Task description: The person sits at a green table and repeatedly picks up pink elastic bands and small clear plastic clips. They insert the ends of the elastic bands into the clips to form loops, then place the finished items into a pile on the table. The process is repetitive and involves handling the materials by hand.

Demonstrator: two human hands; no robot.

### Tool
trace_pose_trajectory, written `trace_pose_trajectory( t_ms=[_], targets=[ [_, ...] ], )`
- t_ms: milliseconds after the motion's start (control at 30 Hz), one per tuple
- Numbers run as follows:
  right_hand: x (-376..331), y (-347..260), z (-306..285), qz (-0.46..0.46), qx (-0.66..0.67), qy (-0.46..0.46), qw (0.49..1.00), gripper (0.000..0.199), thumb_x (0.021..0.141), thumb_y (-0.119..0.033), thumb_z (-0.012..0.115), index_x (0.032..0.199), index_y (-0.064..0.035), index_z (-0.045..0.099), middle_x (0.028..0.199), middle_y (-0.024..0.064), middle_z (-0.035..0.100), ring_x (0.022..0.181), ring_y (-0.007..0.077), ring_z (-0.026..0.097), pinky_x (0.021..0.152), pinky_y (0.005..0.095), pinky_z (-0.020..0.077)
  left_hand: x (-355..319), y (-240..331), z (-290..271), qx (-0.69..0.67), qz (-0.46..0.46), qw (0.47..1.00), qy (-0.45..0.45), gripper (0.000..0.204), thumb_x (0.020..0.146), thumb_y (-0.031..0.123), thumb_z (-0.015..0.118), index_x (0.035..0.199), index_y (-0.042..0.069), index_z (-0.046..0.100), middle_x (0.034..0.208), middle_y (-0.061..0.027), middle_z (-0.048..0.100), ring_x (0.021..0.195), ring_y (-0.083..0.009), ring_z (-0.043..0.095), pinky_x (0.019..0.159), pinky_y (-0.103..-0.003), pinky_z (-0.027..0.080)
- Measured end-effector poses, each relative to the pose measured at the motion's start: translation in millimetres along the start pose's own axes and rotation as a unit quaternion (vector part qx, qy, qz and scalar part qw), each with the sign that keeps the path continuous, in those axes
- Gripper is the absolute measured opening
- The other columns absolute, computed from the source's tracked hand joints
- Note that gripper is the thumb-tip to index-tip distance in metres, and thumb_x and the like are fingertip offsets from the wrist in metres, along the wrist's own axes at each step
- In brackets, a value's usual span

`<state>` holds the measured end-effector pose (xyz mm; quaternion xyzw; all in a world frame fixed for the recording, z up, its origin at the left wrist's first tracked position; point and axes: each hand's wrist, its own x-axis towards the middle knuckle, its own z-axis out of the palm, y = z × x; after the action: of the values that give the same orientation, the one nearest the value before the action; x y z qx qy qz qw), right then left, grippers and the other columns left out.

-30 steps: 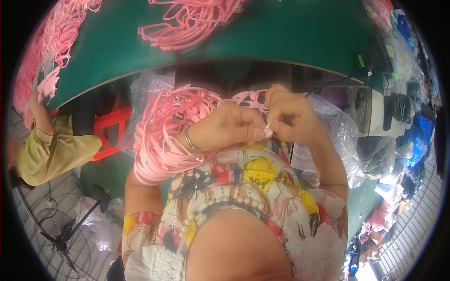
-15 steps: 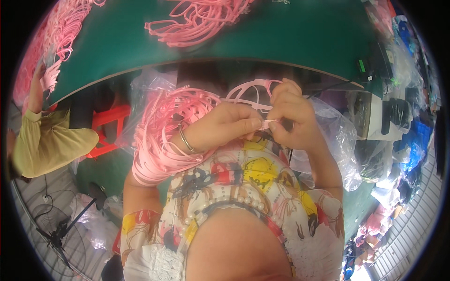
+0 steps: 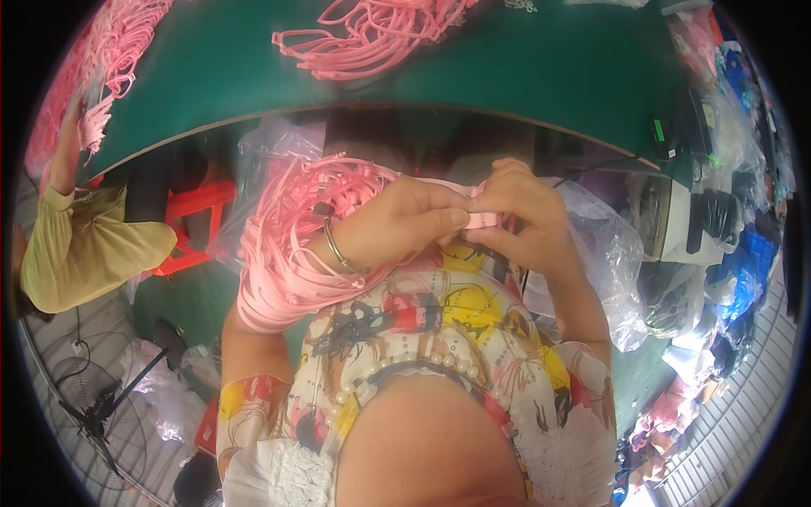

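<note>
In front of my chest both hands meet at one narrow pink strap, with small dark marks on its flat face. My left hand, a bangle at its wrist, pinches the strap's left side between thumb and fingers. The fingers of my right hand close on the same strap from the right, its thumb below and forefinger above. A thick bundle of pink straps hangs looped over my left forearm. What the fingertips press on behind the strap is hidden.
Ahead lies a green table bearing a pile of pink straps. At far left a person in a yellow-green sleeve handles more pink straps. A red stool, a fan and clear plastic bags surround me.
My hands have drawn closer together. A strap loop that arched up beside my right hand has come down, and the strap's flat face now shows between my fingers.
</note>
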<state>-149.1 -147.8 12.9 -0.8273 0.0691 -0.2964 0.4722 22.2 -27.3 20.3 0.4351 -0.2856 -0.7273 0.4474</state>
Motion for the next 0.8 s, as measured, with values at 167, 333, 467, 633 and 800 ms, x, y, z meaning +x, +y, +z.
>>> trace_pose_trajectory(
  t_ms=[167,333,467,633,800],
  targets=[
    [-2,1,1,0.074,-0.008,0.015,0.997,0.023,0.066,-0.009,0.077,0.087,-0.0079,0.068,0.076,0.0044,0.063,0.068,0.0202,0.056,0.073,0.0327,0.0419,2,-1,9,0.248,0.178,0.947,0.104,0.015,0.088,0.011,0.057,0.093,-0.001,0.065,0.074,-0.0113,0.063,0.066,-0.0208,0.061,0.061,-0.031,0.047],
    [-2,-3,1,0.121,-0.055,0.002,0.991,0.019,0.068,-0.007,0.074,0.087,-0.0075,0.069,0.078,0.005,0.066,0.069,0.0202,0.059,0.074,0.0306,0.0418,3,3,8,0.438,0.251,0.848,0.16,0.012,0.086,0.009,0.056,0.086,-0.001,0.062,0.073,-0.0133,0.059,0.069,-0.0288,0.057,0.062,-0.036,0.046],
    [-1,-5,5,0.111,-0.058,0.037,0.991,0.016,0.07,-0.006,0.072,0.086,-0.0078,0.069,0.076,0.0047,0.066,0.07,0.0203,0.059,0.077,0.0316,0.0414,-2,8,10,0.339,0.162,0.912,0.165,0.013,0.086,0.012,0.056,0.082,0.0,0.061,0.072,-0.0129,0.061,0.066,-0.0288,0.061,0.061,-0.035,0.048],
    [6,-9,7,0.018,-0.075,0.024,0.997,0.013,0.072,-0.005,0.07,0.085,-0.0086,0.069,0.076,0.0034,0.065,0.07,0.0192,0.059,0.079,0.0338,0.0402,-4,3,-1,-0.042,-0.003,0.998,0.053,0.014,0.091,0.012,0.056,0.083,0.001,0.061,0.068,-0.0013,0.055,0.06,-0.0093,0.05,0.056,-0.022,0.039],
    [18,-19,-9,-0.067,-0.093,-0.152,0.982,0.013,0.073,-0.007,0.071,0.085,-0.0083,0.069,0.076,0.0018,0.062,0.07,0.0188,0.058,0.079,0.0343,0.0395,-7,-1,-8,-0.118,-0.052,0.991,-0.023,0.014,0.092,0.011,0.056,0.085,-0.001,0.06,0.067,-0.0001,0.053,0.058,-0.0061,0.045,0.054,-0.02,0.034]
  ],
)
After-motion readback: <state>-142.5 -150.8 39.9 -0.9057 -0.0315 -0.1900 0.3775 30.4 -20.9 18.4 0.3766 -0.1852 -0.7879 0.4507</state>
